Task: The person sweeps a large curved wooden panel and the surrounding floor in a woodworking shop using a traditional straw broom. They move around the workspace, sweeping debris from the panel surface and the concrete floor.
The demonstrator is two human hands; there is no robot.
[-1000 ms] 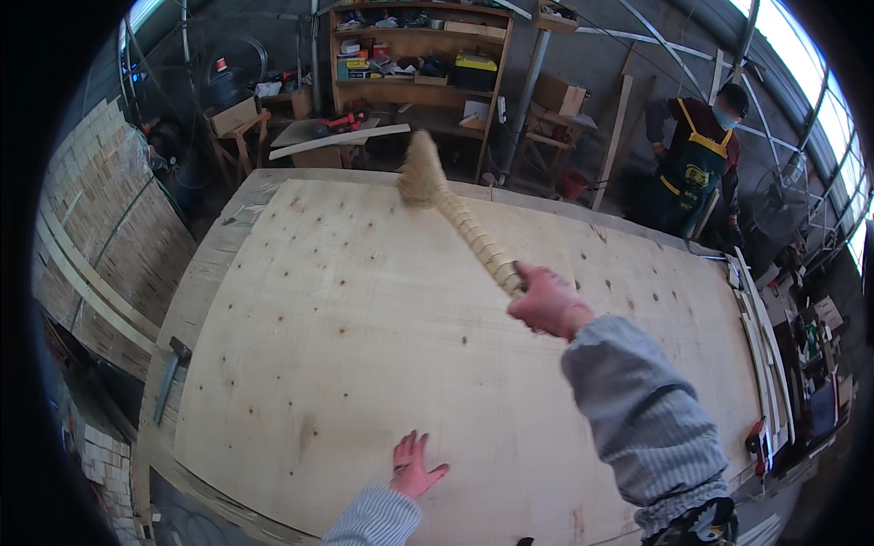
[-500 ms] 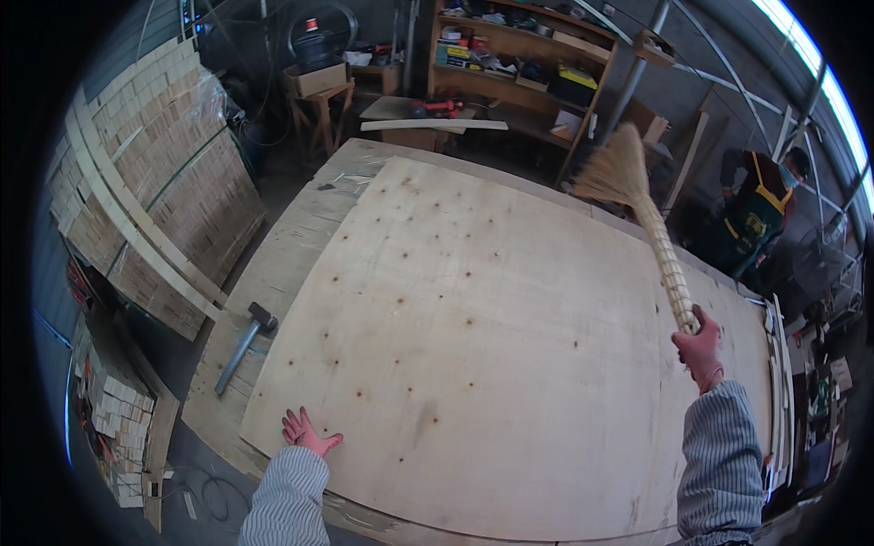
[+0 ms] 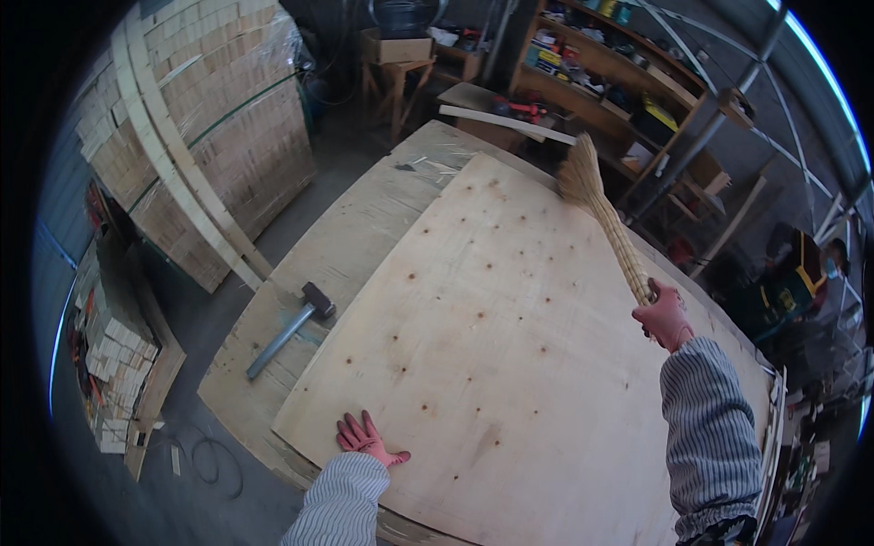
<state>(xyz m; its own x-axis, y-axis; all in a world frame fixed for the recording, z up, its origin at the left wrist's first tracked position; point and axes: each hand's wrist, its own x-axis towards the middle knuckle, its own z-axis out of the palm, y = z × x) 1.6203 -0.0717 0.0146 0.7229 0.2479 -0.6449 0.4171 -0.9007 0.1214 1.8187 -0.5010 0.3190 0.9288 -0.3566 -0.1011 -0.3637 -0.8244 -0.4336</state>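
My right hand (image 3: 665, 315), in a pink glove, is closed round the handle of a straw hand broom (image 3: 612, 223). The broom slants away to the far left, its bristles over the far edge of a large pale plywood sheet (image 3: 583, 400). Whether the bristles touch the wood I cannot tell. Near the sheet's left front corner my gloved left hand (image 3: 368, 439) lies flat on it, fingers spread. Small dark spots dot the sheet. To its left, a hammer (image 3: 293, 329) with a dark head and grey handle rests on the rougher board (image 3: 364, 227) underneath.
Wrapped stacks of wood blocks (image 3: 218, 118) stand at the left, with long battens (image 3: 173, 146) leaning on them. A cluttered wooden shelf (image 3: 628, 82) is at the back. Another person (image 3: 792, 282) stands beyond the right edge. A cable (image 3: 218, 469) lies on the floor.
The broom has swung down and left from its raised position toward the sheet's far edge. My left hand stays flat near the same corner, while the whole view has shifted and tilted.
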